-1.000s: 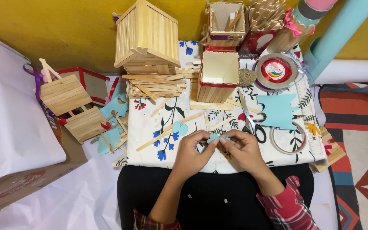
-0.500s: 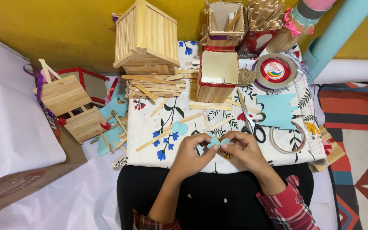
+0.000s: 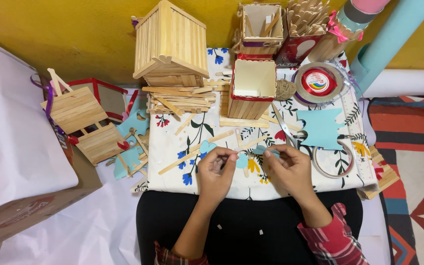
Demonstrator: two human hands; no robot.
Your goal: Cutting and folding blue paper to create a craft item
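Observation:
My left hand [image 3: 215,171] and my right hand [image 3: 290,168] meet over the front of a floral cloth [image 3: 172,142]. Between the fingertips I pinch a small light-blue paper shape [image 3: 243,160] on a short wooden stick; the left fingers hold its left edge. My right fingers grip another small blue paper piece [image 3: 260,149] just beside it. A blue paper heart [image 3: 205,146] lies on the cloth by my left hand, next to a long craft stick [image 3: 195,152].
A craft-stick house [image 3: 172,41] stands at the back over a loose stick pile [image 3: 177,98]. A red-rimmed stick box [image 3: 251,88], twine ball [image 3: 284,89], tape roll [image 3: 318,81], scissors [image 3: 285,128], blue paper sheet [image 3: 322,128] and ruler [image 3: 359,137] lie right. Stick panels [image 3: 82,122] sit left.
My two hands have shifted slightly, drawing the blue paper pieces closer together between the fingertips. Nothing else on the cloth has moved.

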